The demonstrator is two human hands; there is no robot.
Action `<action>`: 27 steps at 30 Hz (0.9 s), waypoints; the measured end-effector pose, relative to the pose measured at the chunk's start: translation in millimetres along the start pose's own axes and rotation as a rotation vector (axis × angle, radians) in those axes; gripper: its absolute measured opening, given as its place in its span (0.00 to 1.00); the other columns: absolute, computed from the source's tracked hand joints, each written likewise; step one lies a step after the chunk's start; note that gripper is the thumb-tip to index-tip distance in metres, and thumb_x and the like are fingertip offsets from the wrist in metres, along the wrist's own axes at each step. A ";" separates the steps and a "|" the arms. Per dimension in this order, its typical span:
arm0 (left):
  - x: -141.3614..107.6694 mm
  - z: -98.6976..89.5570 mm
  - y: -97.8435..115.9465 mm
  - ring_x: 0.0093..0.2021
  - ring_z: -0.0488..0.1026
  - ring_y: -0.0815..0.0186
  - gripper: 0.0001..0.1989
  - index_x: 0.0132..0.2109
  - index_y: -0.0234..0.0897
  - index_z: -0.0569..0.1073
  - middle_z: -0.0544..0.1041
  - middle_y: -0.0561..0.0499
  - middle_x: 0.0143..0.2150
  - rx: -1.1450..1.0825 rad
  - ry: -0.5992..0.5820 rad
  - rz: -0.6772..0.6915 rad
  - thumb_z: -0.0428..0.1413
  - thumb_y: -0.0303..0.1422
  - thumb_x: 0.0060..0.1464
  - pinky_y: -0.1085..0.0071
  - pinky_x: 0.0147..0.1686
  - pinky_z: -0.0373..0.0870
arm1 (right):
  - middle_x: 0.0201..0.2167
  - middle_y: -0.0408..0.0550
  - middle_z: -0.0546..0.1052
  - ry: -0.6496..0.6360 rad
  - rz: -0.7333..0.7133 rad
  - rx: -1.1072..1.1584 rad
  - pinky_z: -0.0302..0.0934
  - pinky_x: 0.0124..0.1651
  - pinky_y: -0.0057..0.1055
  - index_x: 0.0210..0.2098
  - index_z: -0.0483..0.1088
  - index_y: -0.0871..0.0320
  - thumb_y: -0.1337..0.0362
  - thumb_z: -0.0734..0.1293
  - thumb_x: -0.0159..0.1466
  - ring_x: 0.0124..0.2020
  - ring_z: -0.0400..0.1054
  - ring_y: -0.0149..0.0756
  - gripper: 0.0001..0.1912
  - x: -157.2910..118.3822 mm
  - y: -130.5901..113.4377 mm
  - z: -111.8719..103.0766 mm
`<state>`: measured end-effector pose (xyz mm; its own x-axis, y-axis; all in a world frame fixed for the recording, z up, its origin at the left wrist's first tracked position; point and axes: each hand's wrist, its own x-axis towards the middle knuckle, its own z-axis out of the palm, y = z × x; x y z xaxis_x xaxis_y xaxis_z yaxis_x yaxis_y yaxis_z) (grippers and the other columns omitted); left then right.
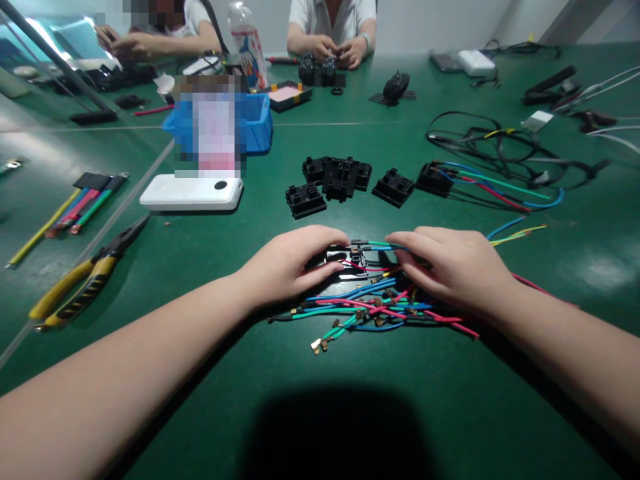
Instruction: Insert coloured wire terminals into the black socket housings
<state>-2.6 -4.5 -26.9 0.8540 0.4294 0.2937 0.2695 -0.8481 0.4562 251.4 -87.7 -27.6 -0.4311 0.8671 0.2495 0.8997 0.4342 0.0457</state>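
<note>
A small black plastic housing [356, 257] lies between my hands, with green, blue and red wires running out of its right side. My left hand [305, 257] is closed on the housing's left edge, thumb and fingers on either side. Wires [383, 247] from the housing are pinched in my right hand [440, 260]; its fingertips are partly hidden. Just below both hands spreads a loose pile of cut wires [370, 307] in blue, red and green, several tipped with brass terminals [316, 345].
Several black housings [343, 177] and a wired one [434, 179] sit beyond my hands. Yellow-handled pliers [93, 277], bundled wires [83, 200], a white power bank [193, 193] and a blue bin [257, 123] are leftward. Two people [333, 33] work across the table.
</note>
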 end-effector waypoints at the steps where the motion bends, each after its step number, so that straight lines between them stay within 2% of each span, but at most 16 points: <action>1: -0.2 0.5 0.2 0.47 0.73 0.65 0.14 0.50 0.34 0.69 0.76 0.47 0.48 0.005 0.005 -0.007 0.53 0.33 0.59 0.68 0.48 0.70 | 0.31 0.45 0.74 0.006 0.003 0.007 0.48 0.26 0.29 0.47 0.68 0.56 0.60 0.57 0.66 0.28 0.67 0.34 0.14 -0.2 -0.2 0.3; 5: -0.7 1.9 0.0 0.48 0.72 0.65 0.13 0.50 0.34 0.69 0.76 0.47 0.48 0.003 0.004 -0.002 0.52 0.33 0.59 0.68 0.49 0.70 | 0.35 0.47 0.75 0.017 0.033 0.063 0.52 0.28 0.29 0.48 0.67 0.57 0.62 0.57 0.66 0.31 0.68 0.36 0.14 0.5 -2.1 0.6; 12: 0.0 1.4 -2.5 0.50 0.71 0.66 0.14 0.52 0.36 0.71 0.73 0.45 0.51 -0.036 -0.007 0.041 0.50 0.29 0.61 0.69 0.50 0.69 | 0.36 0.50 0.75 0.023 0.100 0.175 0.59 0.33 0.31 0.43 0.67 0.57 0.62 0.58 0.65 0.35 0.69 0.39 0.10 2.8 -4.7 0.8; 16: 0.3 0.9 -3.5 0.50 0.71 0.66 0.14 0.52 0.37 0.72 0.74 0.45 0.51 -0.037 -0.003 0.042 0.50 0.30 0.60 0.68 0.51 0.69 | 0.37 0.54 0.73 0.102 0.011 0.225 0.61 0.42 0.38 0.40 0.67 0.58 0.64 0.58 0.65 0.40 0.66 0.44 0.08 6.0 -2.0 -2.2; 18: 0.5 0.9 -3.4 0.50 0.71 0.66 0.14 0.51 0.37 0.72 0.74 0.45 0.51 -0.049 0.002 0.033 0.51 0.30 0.60 0.69 0.51 0.69 | 0.38 0.55 0.73 0.099 -0.041 0.241 0.61 0.44 0.40 0.39 0.67 0.58 0.65 0.59 0.64 0.41 0.65 0.44 0.07 7.9 0.5 -6.5; 24: 0.4 1.6 -2.0 0.50 0.71 0.67 0.14 0.51 0.37 0.72 0.74 0.46 0.50 -0.048 0.006 0.027 0.51 0.30 0.60 0.69 0.51 0.68 | 0.34 0.52 0.73 0.094 -0.156 0.245 0.59 0.39 0.37 0.36 0.69 0.57 0.65 0.61 0.63 0.36 0.65 0.41 0.06 9.2 1.6 -21.9; 27: -0.2 3.3 -3.4 0.52 0.71 0.65 0.14 0.52 0.36 0.72 0.73 0.45 0.52 -0.005 0.041 -0.010 0.50 0.29 0.60 0.67 0.52 0.68 | 0.30 0.49 0.73 -0.014 -0.257 0.220 0.57 0.33 0.32 0.35 0.70 0.57 0.65 0.59 0.65 0.31 0.65 0.37 0.08 5.8 -2.2 -21.1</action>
<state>-2.2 -2.7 -31.4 0.8322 0.4504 0.3234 0.2758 -0.8423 0.4631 248.4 -88.8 -5.9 -0.6444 0.7249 0.2434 0.7257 0.6801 -0.1044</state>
